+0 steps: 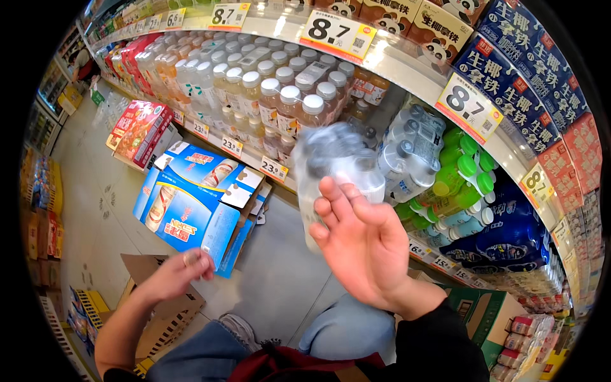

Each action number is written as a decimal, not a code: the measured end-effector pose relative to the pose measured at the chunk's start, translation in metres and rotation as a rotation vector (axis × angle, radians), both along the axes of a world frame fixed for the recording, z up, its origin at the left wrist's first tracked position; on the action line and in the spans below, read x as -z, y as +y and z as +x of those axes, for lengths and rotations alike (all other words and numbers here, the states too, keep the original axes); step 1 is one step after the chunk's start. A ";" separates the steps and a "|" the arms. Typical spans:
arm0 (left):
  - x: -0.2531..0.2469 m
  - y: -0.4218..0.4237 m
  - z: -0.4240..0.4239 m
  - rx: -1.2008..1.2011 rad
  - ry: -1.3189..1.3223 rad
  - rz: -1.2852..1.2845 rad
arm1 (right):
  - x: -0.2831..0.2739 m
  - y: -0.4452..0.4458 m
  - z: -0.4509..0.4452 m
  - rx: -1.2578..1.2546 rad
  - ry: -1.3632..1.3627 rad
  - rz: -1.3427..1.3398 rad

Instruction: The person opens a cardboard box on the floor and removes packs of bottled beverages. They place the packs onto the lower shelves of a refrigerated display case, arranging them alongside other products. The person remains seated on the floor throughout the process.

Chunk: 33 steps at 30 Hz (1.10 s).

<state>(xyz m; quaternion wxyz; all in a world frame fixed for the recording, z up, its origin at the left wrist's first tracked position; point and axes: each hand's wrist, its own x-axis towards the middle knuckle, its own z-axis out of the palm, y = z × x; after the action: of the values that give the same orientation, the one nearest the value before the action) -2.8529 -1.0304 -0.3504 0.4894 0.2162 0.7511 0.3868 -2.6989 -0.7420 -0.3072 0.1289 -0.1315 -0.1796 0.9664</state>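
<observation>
In the head view my right hand [365, 243] is raised with its palm towards me and its fingers loosely bent, nothing lying in the palm. Just behind its fingertips is a motion-blurred, plastic-wrapped pack of clear bottles [334, 162], in front of the bottom shelf. Contact between hand and pack cannot be made out. My left hand [191, 270], fingers curled and a ring on one, is at the near corner of a flattened blue printed carton [191, 200]. Whether it grips that corner is unclear.
Wrapped bottle packs [286, 95] fill the bottom shelf, with green-capped bottles [458, 167] at right. Above runs a shelf edge with price tags [339, 33]. A red carton [141, 129], an opened brown box [167, 305] and a green box [482, 310] stand around me.
</observation>
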 end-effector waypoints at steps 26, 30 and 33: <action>0.042 0.364 -0.192 -0.069 1.435 0.128 | 0.136 0.145 -0.179 0.680 -0.429 1.224; 0.036 0.369 -0.191 -0.107 1.407 0.238 | 0.140 0.266 -0.265 1.199 -0.806 0.885; 0.034 0.351 -0.197 -0.098 1.344 0.134 | 0.168 0.280 -0.269 1.022 -0.546 0.699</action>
<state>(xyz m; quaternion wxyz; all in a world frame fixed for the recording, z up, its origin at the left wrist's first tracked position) -3.0502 -0.6796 -0.3844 -0.1165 0.4051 0.8756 0.2358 -2.9680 -0.4622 -0.4755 0.5547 -0.3900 -0.4228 0.6012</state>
